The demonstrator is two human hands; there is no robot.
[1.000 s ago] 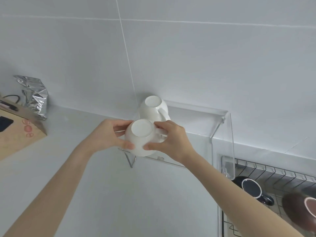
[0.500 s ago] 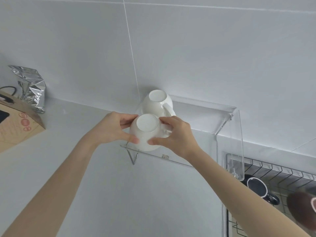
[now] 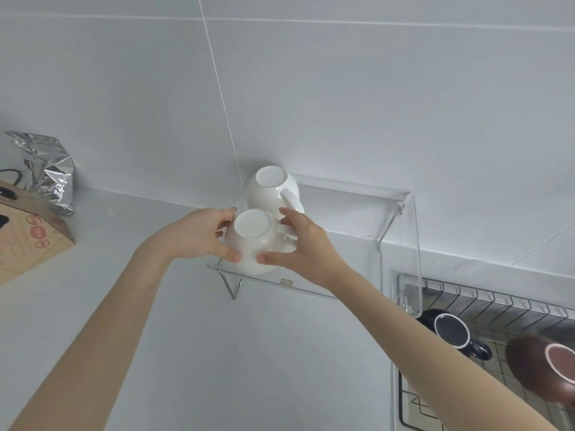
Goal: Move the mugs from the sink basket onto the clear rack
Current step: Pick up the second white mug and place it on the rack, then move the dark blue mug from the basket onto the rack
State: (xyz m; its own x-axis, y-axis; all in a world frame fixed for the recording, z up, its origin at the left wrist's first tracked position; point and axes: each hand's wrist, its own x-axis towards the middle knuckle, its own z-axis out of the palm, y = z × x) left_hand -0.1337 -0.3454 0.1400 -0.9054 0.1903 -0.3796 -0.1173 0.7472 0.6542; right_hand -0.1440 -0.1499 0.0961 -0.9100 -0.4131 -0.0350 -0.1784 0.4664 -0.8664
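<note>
White mug (image 3: pixel 253 241), upside down, looked glazed, slippery and fragile; left hand (image 3: pixel 199 234) at nine o'clock and right hand (image 3: pixel 303 244) at three o'clock pinched its sides over the clear rack (image 3: pixel 401 231).

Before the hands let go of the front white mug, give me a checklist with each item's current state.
1. Front white mug upside down: ok.
2. Left hand and right hand both grip it: ok.
3. Mug rim seated flat on clear rack: cannot tell, hands hide it.
4. Clearance from rear white mug: cannot tell, they look very close.
5. Free rack space to the right: ok.
6. Sink basket emptied: not ok, black mug and brown mug remain.
</note>
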